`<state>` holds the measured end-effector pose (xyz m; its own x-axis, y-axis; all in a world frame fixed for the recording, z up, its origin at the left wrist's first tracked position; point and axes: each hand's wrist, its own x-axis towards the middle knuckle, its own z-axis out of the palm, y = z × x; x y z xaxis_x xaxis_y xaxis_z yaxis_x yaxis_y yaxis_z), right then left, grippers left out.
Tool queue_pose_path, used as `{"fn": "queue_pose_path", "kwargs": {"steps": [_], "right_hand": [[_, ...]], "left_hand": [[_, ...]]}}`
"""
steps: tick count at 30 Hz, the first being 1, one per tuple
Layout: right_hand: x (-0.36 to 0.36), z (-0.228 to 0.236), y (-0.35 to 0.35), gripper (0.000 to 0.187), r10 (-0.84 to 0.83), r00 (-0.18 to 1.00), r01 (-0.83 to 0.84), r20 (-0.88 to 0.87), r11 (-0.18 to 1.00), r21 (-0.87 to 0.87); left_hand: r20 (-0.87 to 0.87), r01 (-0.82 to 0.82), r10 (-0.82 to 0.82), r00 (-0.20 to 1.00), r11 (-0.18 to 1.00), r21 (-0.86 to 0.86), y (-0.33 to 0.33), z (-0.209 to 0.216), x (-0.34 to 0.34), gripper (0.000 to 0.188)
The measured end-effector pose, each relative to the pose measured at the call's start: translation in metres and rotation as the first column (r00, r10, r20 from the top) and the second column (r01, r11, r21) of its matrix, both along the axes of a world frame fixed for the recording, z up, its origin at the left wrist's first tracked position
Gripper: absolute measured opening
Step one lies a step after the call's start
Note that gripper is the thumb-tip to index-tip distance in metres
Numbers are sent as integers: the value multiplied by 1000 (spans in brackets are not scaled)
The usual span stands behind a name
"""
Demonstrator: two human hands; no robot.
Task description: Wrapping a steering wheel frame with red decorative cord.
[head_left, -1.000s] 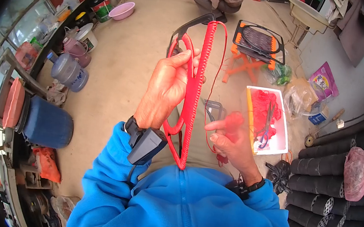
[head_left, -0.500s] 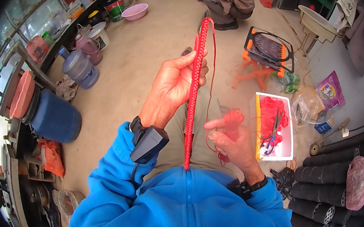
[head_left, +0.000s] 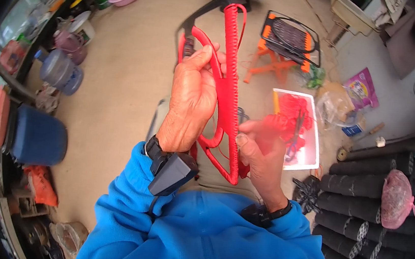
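Standing upright, red wrapped frame (head_left: pixel 230 88) points away.

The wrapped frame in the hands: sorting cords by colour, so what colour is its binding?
Red cord binding, clearest in the head view.
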<state>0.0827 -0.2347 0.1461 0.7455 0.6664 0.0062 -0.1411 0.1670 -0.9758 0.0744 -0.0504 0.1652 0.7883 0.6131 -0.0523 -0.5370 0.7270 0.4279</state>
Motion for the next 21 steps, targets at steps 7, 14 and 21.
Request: {"fn": "queue_pose_path", "kwargs": {"steps": [7, 14, 21], "right_hand": [[24, 8, -15, 19, -344, 914, 358, 214, 933, -30], [33, 8, -27, 21, -413, 875, 430, 252, 903, -14], [33, 11, -37, 22, -394, 913, 389, 111, 919, 61]], "left_hand": [[-1, -70, 71, 997, 978, 196, -45, 36, 29, 18], [32, -139, 136, 990, 930, 339, -66, 59, 26, 18], [50, -192, 190, 980, 876, 442, -80, 63, 13, 16]]}}
